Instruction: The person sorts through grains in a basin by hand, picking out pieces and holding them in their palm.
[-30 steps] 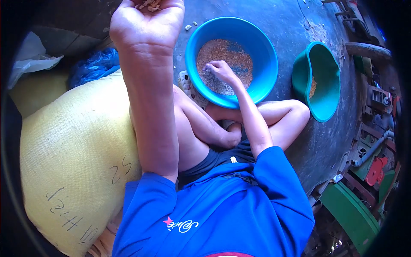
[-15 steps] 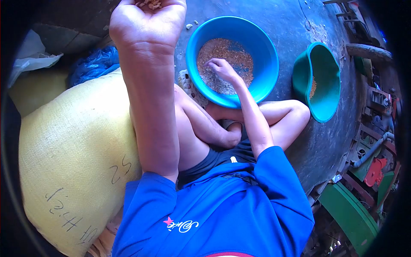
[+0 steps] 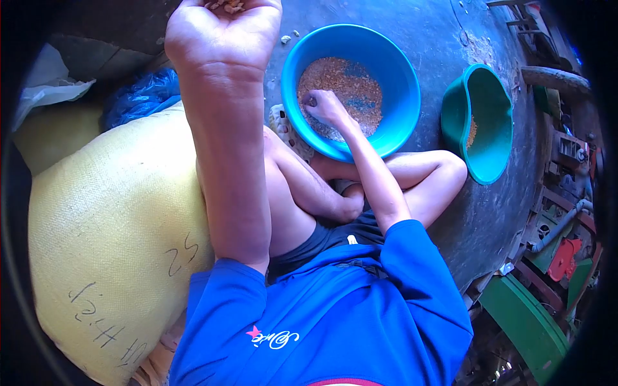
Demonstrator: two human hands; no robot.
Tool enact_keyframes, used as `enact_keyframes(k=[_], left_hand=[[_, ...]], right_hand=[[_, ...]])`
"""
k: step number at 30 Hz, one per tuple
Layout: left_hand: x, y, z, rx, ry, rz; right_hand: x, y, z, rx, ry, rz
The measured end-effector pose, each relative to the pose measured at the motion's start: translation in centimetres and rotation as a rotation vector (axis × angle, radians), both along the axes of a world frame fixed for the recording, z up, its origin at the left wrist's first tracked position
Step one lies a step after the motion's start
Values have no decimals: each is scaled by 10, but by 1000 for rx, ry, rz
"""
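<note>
My left hand [image 3: 222, 38] is raised at the top left, palm up, cupping a small heap of tan, grain-like pieces [image 3: 225, 6]. The top edge cuts off its fingers. Inside the big blue basin [image 3: 403, 106], my right hand [image 3: 327, 108] is closed, fingers curled, low over the left side of the contents. A dark spot shows between the fingers; what they hold is not clear. Coarse tan grain [image 3: 354, 83] with paler bits covers much of the basin's floor, and blue shows through in places.
A green, bent-rimmed tub [image 3: 492, 161] with some yellow-orange grain stands to the right. On my left leans a large full yellow sack [image 3: 109, 225], with a blue plastic bag [image 3: 145, 96] behind it. Green and red machine parts [image 3: 528, 315] line the right edge.
My right hand has shifted slightly left in the basin and its fingers have curled into a closed grip. The left hand stays almost still with its pieces.
</note>
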State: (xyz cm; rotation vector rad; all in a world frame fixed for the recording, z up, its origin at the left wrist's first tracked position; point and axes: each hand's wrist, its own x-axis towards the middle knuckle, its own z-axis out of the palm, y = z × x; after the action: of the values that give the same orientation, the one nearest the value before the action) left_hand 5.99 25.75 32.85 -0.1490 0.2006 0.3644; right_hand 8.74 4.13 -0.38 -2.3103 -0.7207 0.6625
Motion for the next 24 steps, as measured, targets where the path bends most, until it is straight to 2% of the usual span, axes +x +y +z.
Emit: enact_keyframes(k=[11,14,19,24], left_hand=[[-1,-1,1,-8,10,12],[0,17,-14,-118,-131,-201],[-1,14,-12,-143,-81,-187],[-2,6,-10,-152,-67,-161]], right_hand=[[1,-1,10,-23,20,48],[-3,0,22,-31,10,66],[-6,1,40,-65,50,44],[-7,0,27,119,101,-23]])
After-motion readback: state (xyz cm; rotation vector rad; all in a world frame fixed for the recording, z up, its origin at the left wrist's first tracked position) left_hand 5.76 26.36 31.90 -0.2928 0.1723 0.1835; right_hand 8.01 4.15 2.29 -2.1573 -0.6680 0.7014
